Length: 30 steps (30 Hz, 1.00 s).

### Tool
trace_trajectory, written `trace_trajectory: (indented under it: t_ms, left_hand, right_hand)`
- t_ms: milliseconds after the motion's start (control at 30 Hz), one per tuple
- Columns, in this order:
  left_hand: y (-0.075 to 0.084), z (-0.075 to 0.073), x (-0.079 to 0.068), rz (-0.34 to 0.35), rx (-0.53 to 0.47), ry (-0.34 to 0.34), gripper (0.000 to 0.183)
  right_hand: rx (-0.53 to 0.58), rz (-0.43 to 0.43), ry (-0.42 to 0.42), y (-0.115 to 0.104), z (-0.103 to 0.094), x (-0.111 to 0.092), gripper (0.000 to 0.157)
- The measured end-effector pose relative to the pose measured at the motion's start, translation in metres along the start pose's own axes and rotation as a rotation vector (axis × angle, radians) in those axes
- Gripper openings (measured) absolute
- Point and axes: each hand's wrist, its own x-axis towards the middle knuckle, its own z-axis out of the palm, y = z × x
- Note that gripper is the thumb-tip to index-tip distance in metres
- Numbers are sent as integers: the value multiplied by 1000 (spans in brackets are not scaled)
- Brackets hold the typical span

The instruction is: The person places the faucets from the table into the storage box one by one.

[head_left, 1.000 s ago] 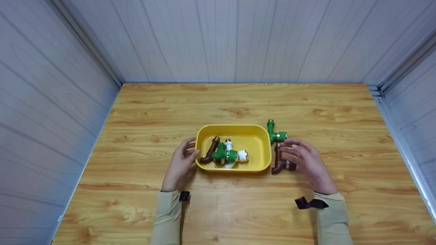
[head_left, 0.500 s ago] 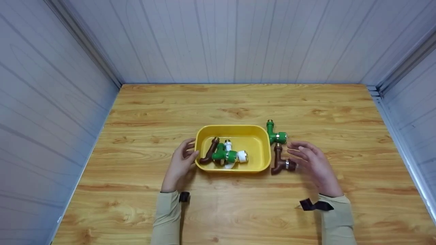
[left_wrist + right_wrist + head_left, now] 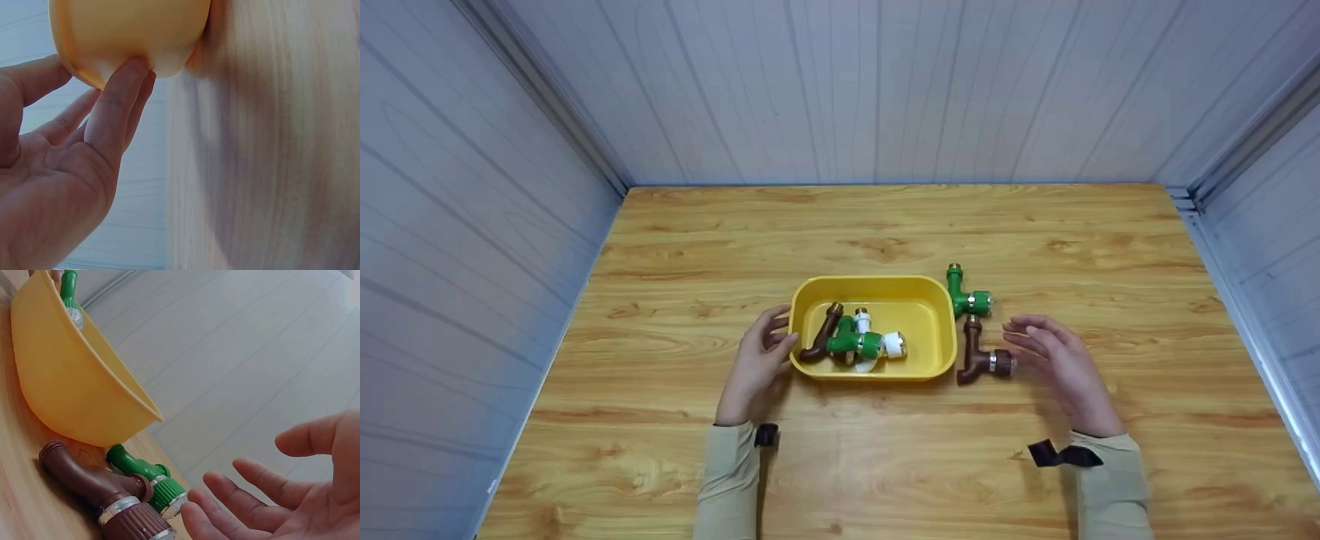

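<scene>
A yellow plastic tub (image 3: pixel 928 330) sits on the table with a brown tap (image 3: pixel 826 330), a green tap (image 3: pixel 855 343) and a white tap (image 3: pixel 892 344) piled in its left half; the white one is partly hidden. My left hand (image 3: pixel 754 367) rests against the tub's left end, thumb at the rim and straight fingers on the outer wall (image 3: pixel 129 34). Outside, by the right end, lie another green tap (image 3: pixel 971 302) and another brown tap (image 3: pixel 975 360). My right hand (image 3: pixel 1061 360) hovers just right of the brown one, fingers loosely spread, holding nothing.
The wood-grain table (image 3: pixel 885 465) is bordered by pale panelled walls at the back (image 3: pixel 840 90), left and right. Dark straps show at both wrists, over beige sleeves (image 3: pixel 1110 480).
My right hand has drawn away to the right from the brown tap beside the tub, uncovering it. The left hand, the tub and the taps have stayed in place.
</scene>
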Motion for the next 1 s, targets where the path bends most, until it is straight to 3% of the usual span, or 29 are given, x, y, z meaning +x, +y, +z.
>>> trace_trajectory:
  t_ms: [167, 1000]
  left_hand:
    - [9, 1, -4, -12, 5, -1, 45]
    - [10, 0, -3, -4, 12, -6, 45]
  right_hand:
    - [-7, 6, 5, 1, -2, 0, 46]
    - [-2, 23, 24, 10, -5, 4, 44]
